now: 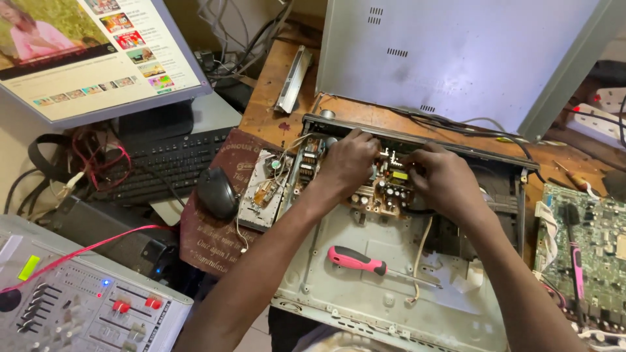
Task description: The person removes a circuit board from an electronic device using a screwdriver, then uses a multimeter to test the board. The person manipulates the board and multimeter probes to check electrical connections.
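Cover is off; my left hand and right hand pinch the circuit board, seated in the chassis; screwdriver idle at six o'clock.

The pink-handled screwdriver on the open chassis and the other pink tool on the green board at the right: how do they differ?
The pink-handled screwdriver lies crosswise on the grey metal chassis; the other pink tool lies lengthwise on the green circuit board. The first handle is thick, the second slim. Neither hand touches either.
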